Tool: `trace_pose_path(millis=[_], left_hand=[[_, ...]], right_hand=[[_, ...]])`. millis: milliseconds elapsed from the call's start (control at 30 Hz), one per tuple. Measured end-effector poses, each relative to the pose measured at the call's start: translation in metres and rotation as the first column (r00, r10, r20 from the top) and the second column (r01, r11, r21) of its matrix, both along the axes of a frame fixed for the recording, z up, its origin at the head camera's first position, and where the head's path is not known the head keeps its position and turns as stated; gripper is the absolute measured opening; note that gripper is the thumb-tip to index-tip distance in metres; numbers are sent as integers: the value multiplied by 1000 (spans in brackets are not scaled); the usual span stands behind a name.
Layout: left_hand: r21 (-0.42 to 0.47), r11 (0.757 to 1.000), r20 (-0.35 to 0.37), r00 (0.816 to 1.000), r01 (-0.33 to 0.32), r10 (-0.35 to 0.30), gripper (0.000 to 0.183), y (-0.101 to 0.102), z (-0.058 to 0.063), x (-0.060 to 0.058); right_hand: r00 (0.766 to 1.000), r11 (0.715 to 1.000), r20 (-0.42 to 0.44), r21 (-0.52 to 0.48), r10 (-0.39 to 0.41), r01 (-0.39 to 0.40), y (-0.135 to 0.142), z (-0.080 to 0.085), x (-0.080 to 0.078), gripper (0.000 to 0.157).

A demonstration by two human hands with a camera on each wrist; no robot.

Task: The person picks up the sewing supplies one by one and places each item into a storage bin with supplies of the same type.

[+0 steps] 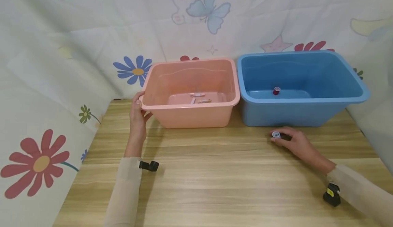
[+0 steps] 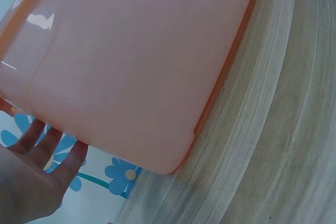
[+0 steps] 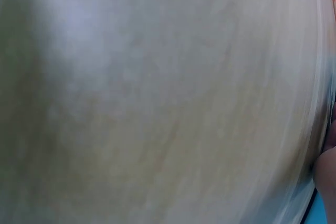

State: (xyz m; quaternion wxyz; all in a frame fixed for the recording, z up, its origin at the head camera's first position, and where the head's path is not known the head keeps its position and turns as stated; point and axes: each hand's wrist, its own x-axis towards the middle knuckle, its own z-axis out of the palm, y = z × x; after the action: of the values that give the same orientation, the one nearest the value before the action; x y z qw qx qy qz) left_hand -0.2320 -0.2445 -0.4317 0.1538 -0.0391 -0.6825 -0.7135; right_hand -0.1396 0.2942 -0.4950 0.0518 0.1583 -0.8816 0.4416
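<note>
My left hand [image 1: 138, 116] holds the rim at the left end of the pink bin [image 1: 190, 116]. In the left wrist view, several fingers [image 2: 48, 145] lie against the bin's outer wall. Inside that bin, several small slim pieces [image 1: 204, 101] lie on the floor. In front of the blue bin [image 1: 282, 112], just above the table or on it, my right hand [image 1: 296, 141] pinches a small white-ended spool [image 1: 276, 134] between thumb and fingers. A red spool [image 1: 276, 90] with a pale end sits inside the blue bin. The right wrist view is blurred, with only part of the hand [image 3: 326, 174] at its edge.
Both bins stand side by side at the back of the wood-grain table [image 1: 208, 179]. Behind them hangs a white cloth [image 1: 98, 26] printed with flowers and a butterfly. A black wrist camera [image 1: 149, 166] sticks out from the left sleeve, and another [image 1: 332, 195] from the right.
</note>
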Motion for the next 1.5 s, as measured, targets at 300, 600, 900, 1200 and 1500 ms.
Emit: trace_pose_path(millis=[300, 600, 900, 1200, 1500], left_hand=[[6, 1000, 4, 1000, -4, 4, 44, 1, 1, 1], [7, 1000, 2, 1000, -1, 1, 45, 0, 0, 0], [10, 1000, -2, 1000, 4, -4, 45, -1, -1, 0], [14, 1000, -1, 1000, 12, -12, 45, -1, -1, 0], [5, 1000, -8, 1000, 8, -7, 45, 0, 0, 1]], right_hand=[[1000, 999, 8, -27, 29, -29, -4, 6, -5, 31], [999, 999, 30, -6, 45, -45, -6, 6, -10, 32], [997, 997, 17, 27, 69, -69, -13, 20, -13, 33], [994, 995, -74, 56, 86, -81, -20, 35, -18, 36], [978, 992, -197, 113, 74, -53, -25, 51, -17, 40]])
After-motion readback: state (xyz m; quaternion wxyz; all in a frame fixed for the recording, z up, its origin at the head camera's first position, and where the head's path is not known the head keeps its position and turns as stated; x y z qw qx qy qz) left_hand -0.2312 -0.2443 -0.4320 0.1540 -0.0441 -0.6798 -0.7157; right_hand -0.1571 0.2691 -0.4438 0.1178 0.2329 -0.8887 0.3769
